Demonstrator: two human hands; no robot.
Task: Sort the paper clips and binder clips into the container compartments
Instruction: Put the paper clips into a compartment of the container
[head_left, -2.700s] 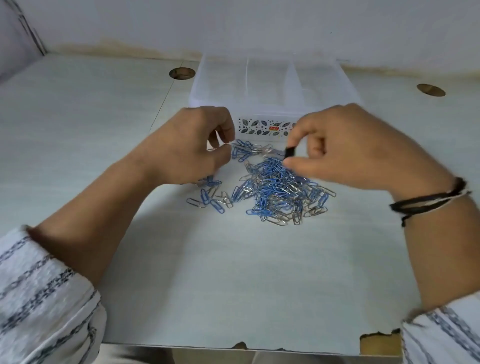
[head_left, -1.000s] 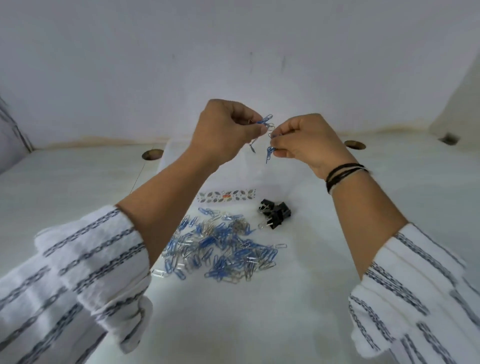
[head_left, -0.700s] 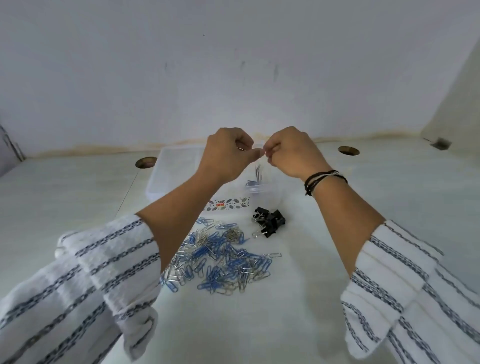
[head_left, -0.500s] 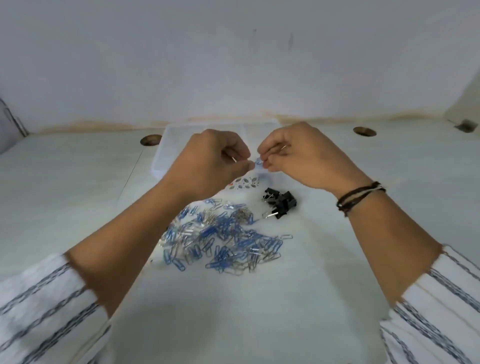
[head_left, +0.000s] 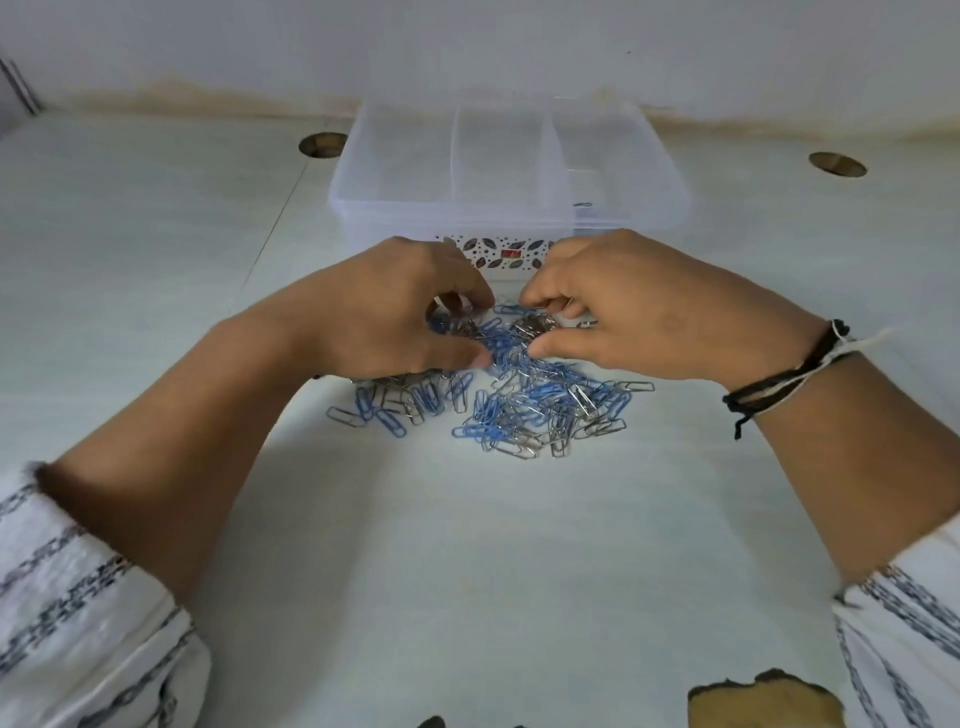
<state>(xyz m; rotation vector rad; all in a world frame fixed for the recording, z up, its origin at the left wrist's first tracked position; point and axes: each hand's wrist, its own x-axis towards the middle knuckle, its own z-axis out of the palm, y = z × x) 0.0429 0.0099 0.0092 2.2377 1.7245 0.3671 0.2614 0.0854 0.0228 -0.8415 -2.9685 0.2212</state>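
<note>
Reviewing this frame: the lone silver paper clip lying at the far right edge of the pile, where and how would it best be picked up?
The silver paper clip lies flat on the table, apart from the tangle in the pile. Probably best pinched across its two long wires, with fingers coming from above and from the right, where the table is bare. The right hand is nearest.

Single head-worn view: I look forward and steeply down from above my forearms, close over the table (head_left: 156, 249). The wide lens bends the back wall (head_left: 467, 41) and reaches my sleeves at the bottom corners. No second view shares the scene.
</note>
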